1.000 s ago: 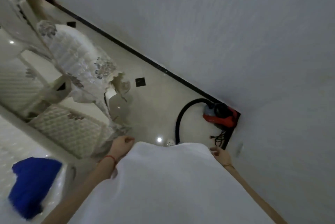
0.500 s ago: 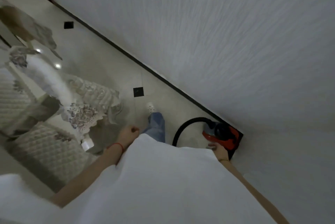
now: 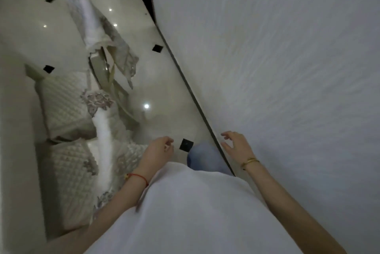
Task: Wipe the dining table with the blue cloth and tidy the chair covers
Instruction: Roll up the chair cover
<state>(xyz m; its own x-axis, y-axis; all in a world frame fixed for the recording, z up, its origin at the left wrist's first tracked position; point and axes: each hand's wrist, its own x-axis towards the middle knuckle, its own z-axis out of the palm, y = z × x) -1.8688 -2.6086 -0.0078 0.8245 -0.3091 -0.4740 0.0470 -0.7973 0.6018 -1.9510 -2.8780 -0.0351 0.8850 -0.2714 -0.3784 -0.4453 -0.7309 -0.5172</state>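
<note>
The white quilted chair covers (image 3: 67,173), trimmed with floral lace, are seen at lower left, on two chairs beside the pale surface (image 3: 18,151). Nothing is held: the left hand (image 3: 157,152) is loosely curled, the right hand (image 3: 236,143) spread slackly. Glossy cream floor tiles (image 3: 164,93) meet a white textured wall (image 3: 277,68). The blue cloth is out of view.

Table (image 3: 12,151) cut off at left.

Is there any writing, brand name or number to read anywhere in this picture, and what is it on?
None. No readable text shows on the chair covers, the floor tiles or the wall. The left hand and right hand hold nothing that bears a label.
</note>
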